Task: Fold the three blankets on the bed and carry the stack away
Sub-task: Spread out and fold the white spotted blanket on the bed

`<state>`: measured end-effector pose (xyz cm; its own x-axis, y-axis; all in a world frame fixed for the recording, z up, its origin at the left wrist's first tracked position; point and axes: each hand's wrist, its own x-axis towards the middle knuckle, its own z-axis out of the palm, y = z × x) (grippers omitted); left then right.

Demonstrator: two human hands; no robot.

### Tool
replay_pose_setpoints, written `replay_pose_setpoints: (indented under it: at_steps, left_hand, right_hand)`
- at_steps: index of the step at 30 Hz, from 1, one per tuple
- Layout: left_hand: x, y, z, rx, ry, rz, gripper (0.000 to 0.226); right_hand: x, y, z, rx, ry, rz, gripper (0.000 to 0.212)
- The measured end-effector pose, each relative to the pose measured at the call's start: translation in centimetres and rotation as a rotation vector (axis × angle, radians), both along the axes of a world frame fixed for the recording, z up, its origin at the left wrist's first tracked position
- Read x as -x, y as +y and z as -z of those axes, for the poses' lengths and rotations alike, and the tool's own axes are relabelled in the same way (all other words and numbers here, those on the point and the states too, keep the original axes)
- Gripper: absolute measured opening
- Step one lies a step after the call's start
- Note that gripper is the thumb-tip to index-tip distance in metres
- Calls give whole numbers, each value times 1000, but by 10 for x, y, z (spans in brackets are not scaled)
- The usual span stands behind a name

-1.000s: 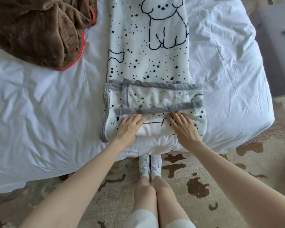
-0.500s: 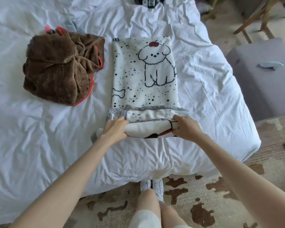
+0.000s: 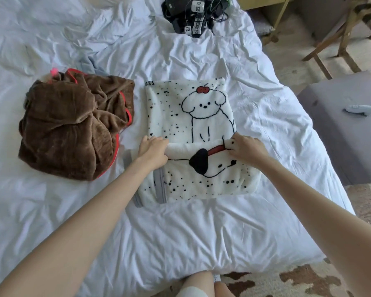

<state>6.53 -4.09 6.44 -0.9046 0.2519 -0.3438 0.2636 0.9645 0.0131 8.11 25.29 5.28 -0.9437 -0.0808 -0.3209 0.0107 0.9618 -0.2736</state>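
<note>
A white fleece blanket (image 3: 189, 116) with black dots and a dog drawing lies in a narrow strip on the white bed (image 3: 201, 232). Its near end is doubled over away from me, grey trim showing at the left. My left hand (image 3: 153, 152) grips the left end of that folded edge and my right hand (image 3: 245, 150) grips the right end. A crumpled brown blanket (image 3: 73, 127) with red piping lies to the left. A bit of grey-blue cloth (image 3: 90, 65) peeks out behind it.
A tangle of black devices and cables (image 3: 193, 16) lies at the far side of the bed. A grey ottoman (image 3: 343, 129) with a white controller (image 3: 360, 109) stands to the right, wooden chair legs (image 3: 338, 39) behind it. A patterned rug (image 3: 298, 281) covers the floor.
Both hands took hold of the folded near end and carried it forward over the strip, making another fold. The view has tilted up toward the far side of the bed.
</note>
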Motion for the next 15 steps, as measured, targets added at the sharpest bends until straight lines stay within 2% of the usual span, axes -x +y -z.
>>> replay_pose_setpoints:
  at_steps: [2,5,7,9,13,15]
  left_hand:
    - [15,-3,17,-17,-30,-10,28]
    - [30,-6,40,-52,-79,7,18]
    - [40,-9,50,-117,-35,5,19]
    - [51,-14,59,-188,61,-3,30]
    - [54,-23,74,-176,113,30,52]
    - [42,-25,80,-193,139,17,57]
  right_hand:
    - [17,-1,15,-43,0,1,21]
    - [33,0,32,-83,-60,-13,18]
    - [43,1,39,-42,-1,33,13]
    - [53,1,45,16,91,96,13]
    - [57,-4,57,-85,74,24,53]
    - [45,-11,61,-112,145,-22,57]
